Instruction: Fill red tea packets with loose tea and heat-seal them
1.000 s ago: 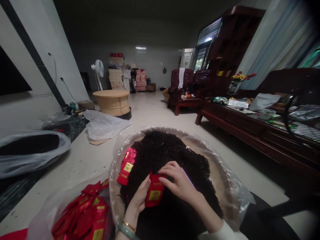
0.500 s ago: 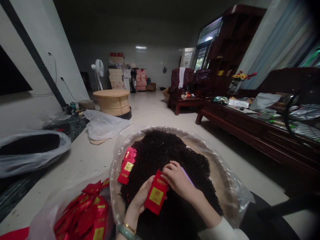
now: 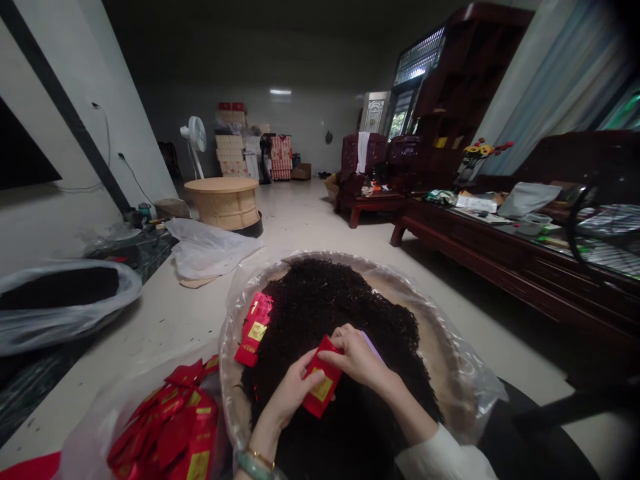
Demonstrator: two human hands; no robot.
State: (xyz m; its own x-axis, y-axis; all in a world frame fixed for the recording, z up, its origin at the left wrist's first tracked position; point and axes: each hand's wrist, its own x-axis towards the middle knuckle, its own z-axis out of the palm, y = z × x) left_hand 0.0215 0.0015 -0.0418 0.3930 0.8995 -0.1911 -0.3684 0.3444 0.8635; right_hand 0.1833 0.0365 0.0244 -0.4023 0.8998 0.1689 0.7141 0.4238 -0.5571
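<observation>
A small red packet [image 3: 315, 405] with a gold label is held tilted above a heap of dark, dried leaves [image 3: 335, 293], which look like tea. My left hand [image 3: 290, 395] grips its lower left side, thumb across the front. At the packet's top edge, my right hand [image 3: 356, 358] pinches with thumb and fingers. A purple edge [image 3: 371, 345] shows beside my right hand; the rest of that thing is hidden. The leaves lie in a wide round tray [image 3: 231, 393] lined with clear plastic. More red packets [image 3: 254, 330] lie on the tray's left side.
Left of the tray, a plastic bag [image 3: 85, 440] holds many red packets [image 3: 173, 440]. Another bag [image 3: 133, 293] of dark contents is farther left. A round wooden table [image 3: 223, 190], a white fan [image 3: 196, 135] and a long dark wooden table [image 3: 480, 243] stand beyond.
The packet has turned to a slant and shifted slightly right and up between both hands. My left thumb has moved over its front. My right hand stays at its top edge.
</observation>
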